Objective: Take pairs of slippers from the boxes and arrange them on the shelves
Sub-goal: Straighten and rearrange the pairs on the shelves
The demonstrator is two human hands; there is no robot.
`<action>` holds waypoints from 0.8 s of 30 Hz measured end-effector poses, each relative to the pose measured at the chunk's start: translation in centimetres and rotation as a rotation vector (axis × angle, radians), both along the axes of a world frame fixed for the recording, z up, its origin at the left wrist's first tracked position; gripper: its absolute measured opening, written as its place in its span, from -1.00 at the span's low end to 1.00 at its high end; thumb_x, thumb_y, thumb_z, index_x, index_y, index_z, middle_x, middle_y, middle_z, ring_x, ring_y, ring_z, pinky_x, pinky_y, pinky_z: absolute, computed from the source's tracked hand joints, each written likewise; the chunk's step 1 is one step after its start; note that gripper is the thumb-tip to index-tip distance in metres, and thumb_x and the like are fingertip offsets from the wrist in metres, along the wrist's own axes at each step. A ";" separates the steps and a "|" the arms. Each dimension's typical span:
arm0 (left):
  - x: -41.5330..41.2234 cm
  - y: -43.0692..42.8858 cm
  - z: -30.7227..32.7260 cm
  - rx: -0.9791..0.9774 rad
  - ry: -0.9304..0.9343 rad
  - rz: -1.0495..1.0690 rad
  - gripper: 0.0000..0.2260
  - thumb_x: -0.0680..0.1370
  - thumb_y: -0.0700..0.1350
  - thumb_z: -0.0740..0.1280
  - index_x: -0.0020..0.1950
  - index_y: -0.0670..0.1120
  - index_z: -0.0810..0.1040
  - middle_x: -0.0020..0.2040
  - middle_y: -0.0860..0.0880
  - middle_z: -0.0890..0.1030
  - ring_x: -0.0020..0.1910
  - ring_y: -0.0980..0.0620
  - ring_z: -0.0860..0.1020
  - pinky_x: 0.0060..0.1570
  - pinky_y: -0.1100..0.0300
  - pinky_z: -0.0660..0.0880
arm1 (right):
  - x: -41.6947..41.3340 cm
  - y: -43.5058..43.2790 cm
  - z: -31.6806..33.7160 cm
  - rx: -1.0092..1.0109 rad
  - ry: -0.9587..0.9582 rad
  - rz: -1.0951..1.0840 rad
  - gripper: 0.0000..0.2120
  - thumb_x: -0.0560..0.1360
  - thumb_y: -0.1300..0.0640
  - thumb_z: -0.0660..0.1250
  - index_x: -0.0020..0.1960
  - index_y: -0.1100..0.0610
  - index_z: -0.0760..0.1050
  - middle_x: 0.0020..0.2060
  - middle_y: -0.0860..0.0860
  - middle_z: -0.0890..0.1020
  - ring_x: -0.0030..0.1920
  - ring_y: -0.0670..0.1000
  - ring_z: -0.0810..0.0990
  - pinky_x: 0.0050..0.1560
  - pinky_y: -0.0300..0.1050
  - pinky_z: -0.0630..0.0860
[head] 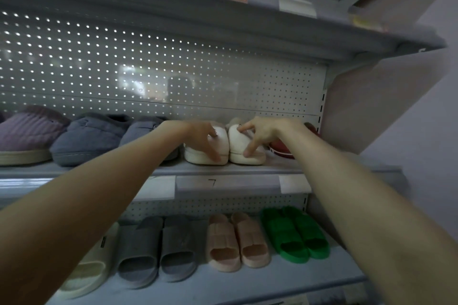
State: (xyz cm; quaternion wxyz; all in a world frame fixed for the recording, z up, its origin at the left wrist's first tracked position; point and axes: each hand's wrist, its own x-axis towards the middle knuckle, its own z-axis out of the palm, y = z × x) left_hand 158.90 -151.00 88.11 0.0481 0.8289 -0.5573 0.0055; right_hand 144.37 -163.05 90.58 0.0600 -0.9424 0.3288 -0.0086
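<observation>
A pair of white closed slippers stands side by side on the middle shelf [223,171], toes toward me. My left hand [200,137] grips the left white slipper [198,155], thumb low near its sole and fingers over its top. My right hand [262,131] grips the right white slipper [238,140], thumb at the sole and fingers curled on its upper. Both soles rest on the shelf.
Blue-grey slippers [89,138] and a purple one [27,131] stand left of the white pair; a red slipper [280,147] sits to the right, partly behind my right wrist. On the lower shelf are cream [86,277], grey [158,250], pink [235,240] and green slides [295,233]. A pegboard backs the shelves.
</observation>
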 end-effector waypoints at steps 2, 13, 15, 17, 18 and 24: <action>0.0 0.1 -0.2 -0.006 0.021 -0.017 -0.26 0.38 0.21 0.42 0.48 0.06 0.22 0.45 0.01 0.27 0.35 -0.07 0.35 0.32 0.03 0.35 | 0.0 -0.3 -0.2 0.021 -0.010 0.000 -0.15 0.31 -0.06 0.54 0.48 -0.17 0.17 0.45 0.00 0.31 0.32 0.11 0.42 0.11 -0.10 0.40; 0.2 -1.4 -0.9 -0.059 0.047 -0.069 -0.30 0.41 0.16 0.42 0.47 0.07 0.23 0.46 0.01 0.27 0.40 -0.06 0.30 0.39 0.02 0.25 | 0.3 -2.6 -0.6 0.029 -0.028 -0.012 -0.16 0.34 -0.02 0.52 0.49 -0.17 0.16 0.46 0.01 0.29 0.36 0.12 0.38 0.14 -0.09 0.34; 0.2 -1.9 -0.9 -0.055 0.038 -0.068 -0.31 0.42 0.16 0.40 0.48 0.07 0.22 0.47 0.00 0.26 0.40 -0.07 0.29 0.39 0.03 0.25 | 0.4 -3.0 -0.7 0.026 -0.025 -0.015 -0.16 0.34 -0.02 0.52 0.49 -0.17 0.15 0.46 0.01 0.29 0.36 0.12 0.37 0.19 -0.05 0.34; 0.2 -2.1 -0.9 -0.053 0.041 -0.072 -0.31 0.43 0.16 0.39 0.49 0.06 0.21 0.47 -0.01 0.25 0.41 -0.08 0.28 0.39 0.03 0.25 | 0.6 -3.4 -0.8 0.031 -0.024 -0.014 -0.16 0.34 -0.02 0.52 0.49 -0.17 0.15 0.46 0.01 0.29 0.36 0.12 0.38 0.22 -0.03 0.35; 0.2 -2.2 -1.0 -0.054 0.044 -0.075 -0.31 0.44 0.16 0.39 0.49 0.05 0.20 0.48 -0.01 0.24 0.41 -0.08 0.27 0.39 0.04 0.25 | 0.7 -3.6 -0.8 0.033 -0.023 -0.015 -0.16 0.33 -0.03 0.52 0.49 -0.18 0.15 0.46 0.01 0.30 0.35 0.12 0.39 0.22 -0.04 0.36; 0.2 -2.9 -1.1 -0.077 0.035 -0.084 -0.31 0.44 0.15 0.39 0.49 0.03 0.21 0.47 -0.02 0.27 0.41 -0.07 0.28 0.38 0.06 0.24 | 1.2 -4.8 -0.9 0.029 -0.013 -0.017 -0.15 0.31 -0.05 0.53 0.47 -0.21 0.17 0.45 -0.03 0.30 0.32 0.10 0.42 0.26 -0.04 0.41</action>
